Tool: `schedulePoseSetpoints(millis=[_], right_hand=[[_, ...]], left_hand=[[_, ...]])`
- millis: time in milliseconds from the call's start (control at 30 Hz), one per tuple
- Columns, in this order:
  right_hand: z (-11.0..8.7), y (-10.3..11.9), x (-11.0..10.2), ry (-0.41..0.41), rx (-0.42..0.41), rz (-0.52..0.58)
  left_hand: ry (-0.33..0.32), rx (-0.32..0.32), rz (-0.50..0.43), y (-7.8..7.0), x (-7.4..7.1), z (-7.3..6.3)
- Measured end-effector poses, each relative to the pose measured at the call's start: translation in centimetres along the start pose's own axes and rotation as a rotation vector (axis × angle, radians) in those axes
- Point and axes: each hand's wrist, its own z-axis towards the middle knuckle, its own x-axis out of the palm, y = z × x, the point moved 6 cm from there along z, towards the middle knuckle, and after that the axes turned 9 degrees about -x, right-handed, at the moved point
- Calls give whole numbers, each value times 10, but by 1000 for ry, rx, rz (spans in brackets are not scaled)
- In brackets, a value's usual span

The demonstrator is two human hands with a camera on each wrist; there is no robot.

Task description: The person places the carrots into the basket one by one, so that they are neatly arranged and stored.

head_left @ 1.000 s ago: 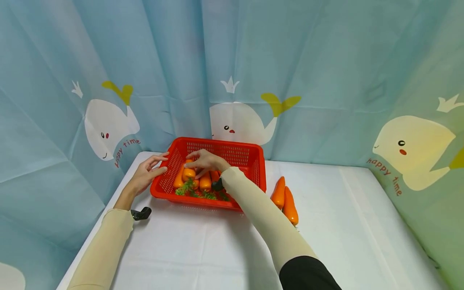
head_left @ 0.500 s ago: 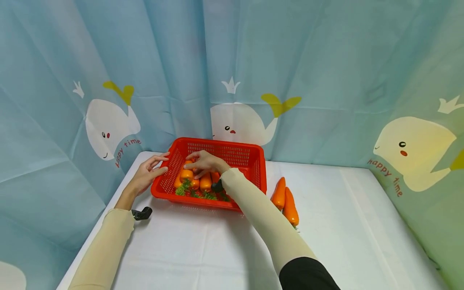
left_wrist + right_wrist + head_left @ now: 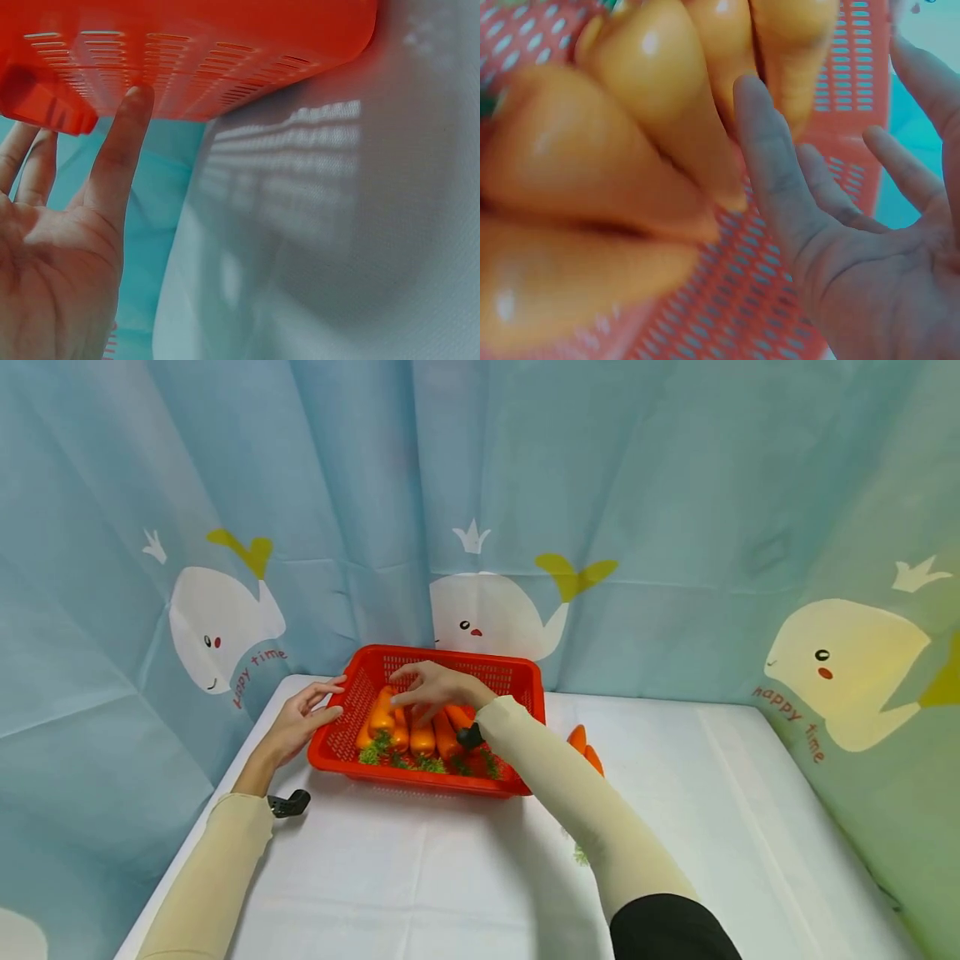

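Note:
In the head view, a red slotted plastic basket (image 3: 431,783) stands at the back left of the white table. Several orange carrots (image 3: 422,740) with green leafy tops lie inside, tips toward the far side. My left hand (image 3: 297,727) is at the basket's left end. Its thumb (image 3: 120,154) touches the slotted wall, its other fingers extended near the rim. Over the carrots hangs my right hand (image 3: 431,687), fingers spread and holding nothing. The right wrist view shows that hand's palm (image 3: 885,277) beside the smooth carrots (image 3: 667,67), with a gap to the nearest ones.
Two more carrots (image 3: 585,748) lie on the table right of the basket, mostly hidden behind my right sleeve (image 3: 577,785). A blue curtain (image 3: 675,527) with white whale prints hangs along the table's back and sides.
My right hand has let go of the leftmost carrot, which now lies in the basket, and has lifted slightly to the right. The left hand stays at the basket's end.

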Motion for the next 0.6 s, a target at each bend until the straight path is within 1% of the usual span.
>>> schedulePoseSetpoints(millis=[100, 200, 333, 467, 600], right_hand=[[-18, 15, -8, 3, -43, -77], [-38, 30, -15, 9, -90, -177], [-64, 47, -20, 18, -134, -283], [-88, 59, -25, 10, -173, -360], [-110, 61, -33, -31, -244, -423]], left_hand=[[-1, 0, 2, 0, 0, 0], [0, -1, -4, 1, 0, 0], [1, 0, -16, -1, 1, 0], [7, 9, -34, -4, 2, -2], [14, 5, -36, -5, 2, -2]])
